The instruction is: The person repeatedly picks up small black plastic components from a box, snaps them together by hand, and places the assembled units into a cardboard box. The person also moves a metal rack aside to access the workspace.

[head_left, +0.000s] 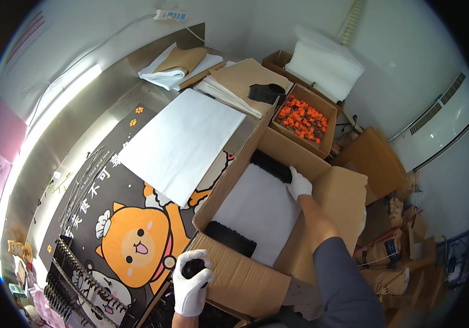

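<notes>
A black bundle (193, 268) is held at the lower centre of the frame by the left hand (193, 284), white-gloved, its fingers curled closely round it above the near flap of an open box (245, 279). The right hand (300, 185), gloved likewise, is placed inside the box, right of centre, against the right end of the far strip (270, 165); its fingers are partly hidden, so whether the strip is pinched or only touched cannot be told. The box is lined with a white sheet (262, 205), on which the far strip, black, is laid along the upper end and the near strip (230, 238), also black, along the lower end. To the left, a dark mat (128, 188) printed with an orange dog is spread over the bench, and its upper part is covered by white paper (182, 145). Black coils (62, 300) are ranged on a rack at the lower left. Beyond the box, at the upper right, orange parts (303, 119) are heaped in a carton (330, 134), and foam sheets (324, 63) are stacked behind it.
</notes>
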`<move>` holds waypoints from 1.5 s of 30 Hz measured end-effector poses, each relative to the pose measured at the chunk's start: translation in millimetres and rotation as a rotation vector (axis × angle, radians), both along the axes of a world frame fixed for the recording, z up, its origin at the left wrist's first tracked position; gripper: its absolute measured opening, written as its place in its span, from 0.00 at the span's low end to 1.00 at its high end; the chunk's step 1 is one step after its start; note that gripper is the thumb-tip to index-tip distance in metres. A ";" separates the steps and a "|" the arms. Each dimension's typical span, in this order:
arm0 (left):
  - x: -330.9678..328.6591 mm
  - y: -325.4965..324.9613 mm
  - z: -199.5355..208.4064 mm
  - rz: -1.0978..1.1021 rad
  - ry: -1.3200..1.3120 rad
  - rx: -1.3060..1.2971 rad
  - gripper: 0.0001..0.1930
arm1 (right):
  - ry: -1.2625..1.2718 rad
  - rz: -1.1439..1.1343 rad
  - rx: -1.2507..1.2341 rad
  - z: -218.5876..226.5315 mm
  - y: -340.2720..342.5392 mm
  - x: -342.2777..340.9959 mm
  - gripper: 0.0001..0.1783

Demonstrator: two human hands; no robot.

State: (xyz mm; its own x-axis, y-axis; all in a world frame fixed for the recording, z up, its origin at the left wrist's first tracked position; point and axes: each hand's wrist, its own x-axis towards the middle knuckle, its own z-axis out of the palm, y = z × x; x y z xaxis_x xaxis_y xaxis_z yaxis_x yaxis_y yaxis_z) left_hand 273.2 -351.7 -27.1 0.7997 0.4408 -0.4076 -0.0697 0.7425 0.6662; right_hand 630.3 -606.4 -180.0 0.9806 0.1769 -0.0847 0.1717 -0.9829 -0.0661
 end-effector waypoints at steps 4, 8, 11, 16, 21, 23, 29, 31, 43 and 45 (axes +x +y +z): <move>-8.8 -1.5 3.8 0.106 -0.137 -0.191 0.18 | 0.026 0.127 0.066 68.0 24.1 -29.3 0.17; -9.5 -28.0 -5.4 0.334 -0.319 0.042 0.18 | 1.037 0.527 0.883 150.6 74.5 -172.4 0.13; -1.6 -57.7 -5.4 0.224 -0.212 0.538 0.19 | 1.533 0.551 1.135 178.8 94.0 -245.6 0.21; -25.4 -66.7 -4.8 -0.020 -0.111 0.934 0.39 | 1.163 0.934 0.804 177.6 71.8 -190.5 0.24; -86.3 -32.8 -13.2 0.364 0.187 0.830 0.17 | 0.704 0.942 0.168 106.4 37.6 -105.7 0.19; -104.5 -25.3 -21.0 0.464 0.327 0.723 0.15 | 0.700 1.091 -0.056 58.2 26.5 -115.7 0.19; -138.2 -18.9 -39.7 0.431 0.377 0.613 0.19 | 0.785 0.735 -0.127 30.6 55.7 -155.0 0.27; -133.7 -18.1 -39.4 0.425 0.359 0.588 0.18 | 0.734 0.679 -0.024 13.7 50.7 -162.4 0.21; -306.0 78.2 -13.8 1.120 0.708 1.083 0.12 | 0.639 0.819 0.231 192.5 128.5 -156.4 0.15; -357.5 114.8 -28.0 1.246 0.728 1.067 0.11 | 0.512 0.920 0.477 233.9 167.3 -218.4 0.12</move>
